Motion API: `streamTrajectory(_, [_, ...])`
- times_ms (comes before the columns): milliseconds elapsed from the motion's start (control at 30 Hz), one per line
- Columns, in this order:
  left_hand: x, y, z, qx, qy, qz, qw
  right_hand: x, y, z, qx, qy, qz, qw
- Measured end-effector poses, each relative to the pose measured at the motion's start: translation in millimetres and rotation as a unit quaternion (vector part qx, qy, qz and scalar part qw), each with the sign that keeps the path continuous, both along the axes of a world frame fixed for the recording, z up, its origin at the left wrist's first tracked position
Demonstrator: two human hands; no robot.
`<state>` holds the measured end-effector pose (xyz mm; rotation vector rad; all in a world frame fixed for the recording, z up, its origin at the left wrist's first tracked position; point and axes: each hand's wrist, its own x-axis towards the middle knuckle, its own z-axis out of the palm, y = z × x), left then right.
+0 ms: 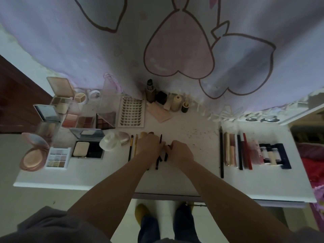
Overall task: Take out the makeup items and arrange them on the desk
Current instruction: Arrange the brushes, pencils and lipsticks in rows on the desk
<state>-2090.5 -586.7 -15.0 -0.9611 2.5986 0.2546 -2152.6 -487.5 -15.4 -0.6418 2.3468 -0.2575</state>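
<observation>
Centre of frame: thin dark pencils (161, 157) on the white desk (192, 181), held between the left hand (149, 146) and the right hand (180, 151). Left fingers curled round one upright pencil near its upper half; right fingers curled, seemingly pinching another, though the contact is partly hidden. At least three dark sticks visible here, exact count not clear. Judged light, stiff, smooth and apt to roll; best pinched at mid-length and laid flat, parallel to neighbours.

Just left of the hands: two slim brushes (132, 148), with broader brush heads behind the left hand. Centre right: a row of pens and tubes (235, 151), roughly eight, then a dark tray (285, 155) holding three small bottles. Left side: about nine open palettes and compacts (87, 149). Upper centre: one card of false lashes (131, 113) and a cluster of about six bottles (166, 100). Behind all: a printed curtain (175, 50).
</observation>
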Motion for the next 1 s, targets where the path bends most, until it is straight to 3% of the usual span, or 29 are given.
streamTrajectory(167, [-7.2,1.1,4.4,0.010,0.008,0.020,1.000,-11.6,3.9,3.6,0.001,-0.014,0.035,0.999])
streamTrajectory(400, [-8.0,9.0,-9.4,-0.034,0.000,-0.031,0.999,-22.2,11.4,3.9,0.029,0.026,0.068,0.997])
streamTrajectory(767, [-2.6,0.3,-5.7,-0.014,0.057,-0.022,0.998,-11.6,1.7,-2.8,0.009,0.023,0.076,0.997])
streamTrajectory(900, [-15.0,11.6,15.6,-0.022,0.101,-0.048,0.994,-36.2,12.4,10.9,-0.014,0.061,0.056,0.996])
streamTrajectory(1000, [-44.5,44.5,30.5,0.024,0.139,-0.078,0.987,-81.4,41.8,25.4,-0.033,0.114,0.038,0.992])
